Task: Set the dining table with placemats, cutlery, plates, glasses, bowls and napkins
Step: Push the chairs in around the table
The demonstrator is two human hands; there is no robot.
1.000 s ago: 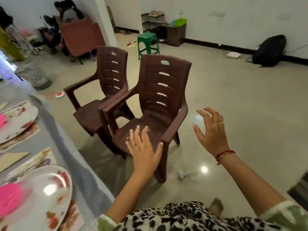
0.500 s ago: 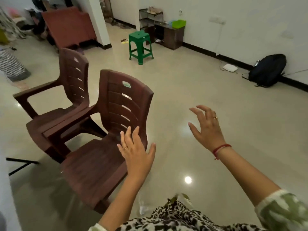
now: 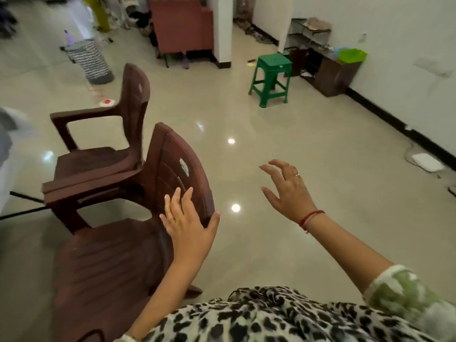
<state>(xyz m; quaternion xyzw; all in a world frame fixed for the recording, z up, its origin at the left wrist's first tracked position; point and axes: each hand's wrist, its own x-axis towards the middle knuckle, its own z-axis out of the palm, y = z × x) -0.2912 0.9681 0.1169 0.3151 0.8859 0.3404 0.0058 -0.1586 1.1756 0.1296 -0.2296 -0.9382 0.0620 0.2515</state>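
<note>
head | left hand spread flat by brown chair | right hand loose | both empty

Light is even and fairly bright, apparently from overhead: small round lamp reflections glare on the glossy floor. Shadows are soft and faint beneath the near chair. The far chair and the left edge smear with motion blur. The wide lens bows the wall at right. The left hand and right hand look reasonably sharp.
</note>
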